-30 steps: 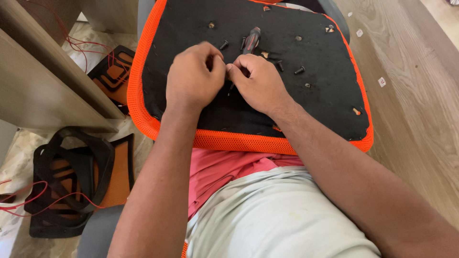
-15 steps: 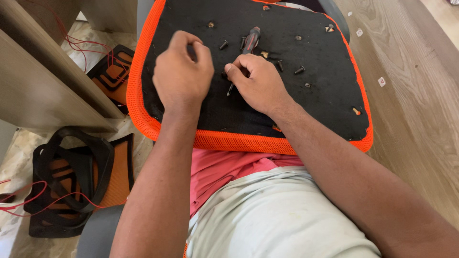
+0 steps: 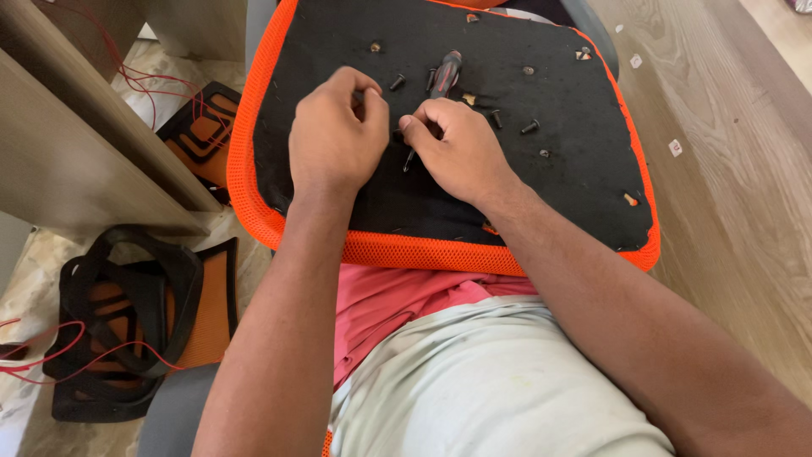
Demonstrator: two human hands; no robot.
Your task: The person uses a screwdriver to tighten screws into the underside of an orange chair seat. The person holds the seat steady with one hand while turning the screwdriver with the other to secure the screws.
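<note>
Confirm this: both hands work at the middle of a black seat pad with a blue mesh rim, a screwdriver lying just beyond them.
Not quite: the head view shows the seat pad's mesh rim is orange, not blue. The left hand and right hand are at its middle, and the screwdriver lies just beyond them.

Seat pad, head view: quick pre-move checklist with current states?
1. Both hands on the work: ok. The left hand and right hand meet over the middle of the seat pad.
2. Part held between the fingers: cannot tell; the curled fingers hide it.
3. Screwdriver within reach: ok, it lies on the pad just beyond the right hand, untouched.
4. Loose screws contained: ok, they lie scattered on the black surface, inside the orange rim.
5. Pad supported: ok, its near edge rests against the person's lap.
</note>
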